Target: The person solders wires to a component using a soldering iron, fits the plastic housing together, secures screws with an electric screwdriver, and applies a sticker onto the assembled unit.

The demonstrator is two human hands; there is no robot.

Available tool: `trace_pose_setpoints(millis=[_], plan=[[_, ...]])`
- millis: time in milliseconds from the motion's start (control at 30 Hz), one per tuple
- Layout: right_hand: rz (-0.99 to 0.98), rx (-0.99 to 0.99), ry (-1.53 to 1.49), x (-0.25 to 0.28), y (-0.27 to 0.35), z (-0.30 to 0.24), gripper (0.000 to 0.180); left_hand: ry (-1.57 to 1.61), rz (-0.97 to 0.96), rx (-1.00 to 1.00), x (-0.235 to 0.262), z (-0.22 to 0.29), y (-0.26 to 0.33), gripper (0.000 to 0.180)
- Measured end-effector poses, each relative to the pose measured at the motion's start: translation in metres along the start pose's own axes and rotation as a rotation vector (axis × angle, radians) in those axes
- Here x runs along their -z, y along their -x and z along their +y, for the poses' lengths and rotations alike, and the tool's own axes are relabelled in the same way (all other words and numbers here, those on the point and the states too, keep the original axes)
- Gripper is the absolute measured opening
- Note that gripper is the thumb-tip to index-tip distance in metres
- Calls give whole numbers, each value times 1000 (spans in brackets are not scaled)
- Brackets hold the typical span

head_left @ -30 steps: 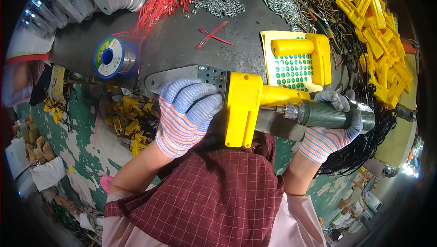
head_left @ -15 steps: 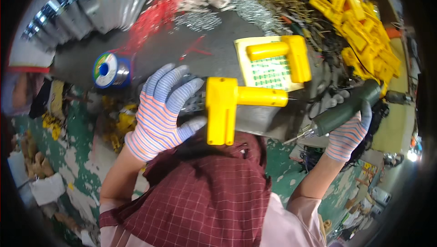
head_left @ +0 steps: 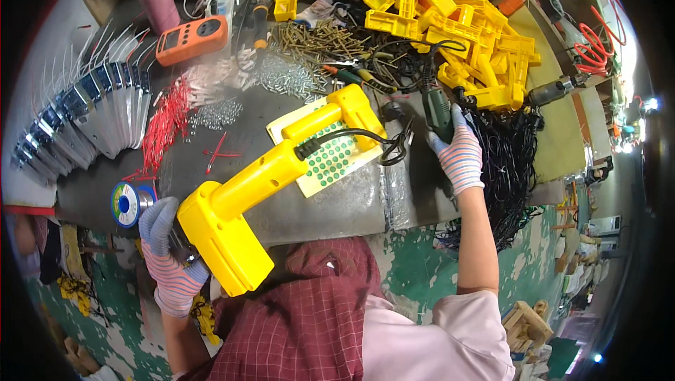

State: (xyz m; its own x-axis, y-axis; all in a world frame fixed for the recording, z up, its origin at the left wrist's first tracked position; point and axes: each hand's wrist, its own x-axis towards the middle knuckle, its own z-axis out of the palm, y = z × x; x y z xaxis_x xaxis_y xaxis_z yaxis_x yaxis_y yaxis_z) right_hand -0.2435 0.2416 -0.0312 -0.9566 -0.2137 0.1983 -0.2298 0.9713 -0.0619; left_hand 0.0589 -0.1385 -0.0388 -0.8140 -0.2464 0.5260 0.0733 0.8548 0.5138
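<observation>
A yellow T-shaped plastic housing, with a short black cord at its narrow end, hangs tilted over the table's near edge. My left hand, in a striped glove, grips it by the wide end, where a dark metal part shows beneath my fingers. At the right, my gloved right hand is closed about the lower end of a dark green electric screwdriver; its bit is hidden. Another yellow housing lies on a pale sheet of green round stickers, partly behind the cord.
Yellow housing pieces are heaped at the back right, beside bundled black cords. Screws, red sleeves and an orange meter lie farther back. A solder spool and fanned metal plates are at the left.
The yellow housing has moved left in my left hand and now tilts, its cord showing. My right hand has carried the screwdriver away from the near edge, and the view has shifted.
</observation>
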Motion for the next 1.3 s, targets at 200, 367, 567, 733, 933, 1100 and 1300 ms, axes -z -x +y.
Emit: trace_pose_setpoints(millis=[200,367,567,733,933,1100,1300], plan=[[-76,77,336,12,0,-32,74,81,42,59,-21,-2,-6,79],[2,74,-529,-64,-20,-40,78,79,99,44,-30,3,-15,71],[-10,-103,-1208,-15,-27,-111,20,195,196,36,-27,15,-19,73],[-108,332,-1558,51,-13,-208,24,1246,42,423,-22,56,21,61],[-109,544,-1209,39,-87,-337,20,887,-192,517,-24,38,43,47],[-72,612,-1135,-40,-188,-372,19,618,-126,731,-8,25,40,70],[-293,406,-1062,-22,-169,-394,13,1074,196,891,-6,8,43,85]])
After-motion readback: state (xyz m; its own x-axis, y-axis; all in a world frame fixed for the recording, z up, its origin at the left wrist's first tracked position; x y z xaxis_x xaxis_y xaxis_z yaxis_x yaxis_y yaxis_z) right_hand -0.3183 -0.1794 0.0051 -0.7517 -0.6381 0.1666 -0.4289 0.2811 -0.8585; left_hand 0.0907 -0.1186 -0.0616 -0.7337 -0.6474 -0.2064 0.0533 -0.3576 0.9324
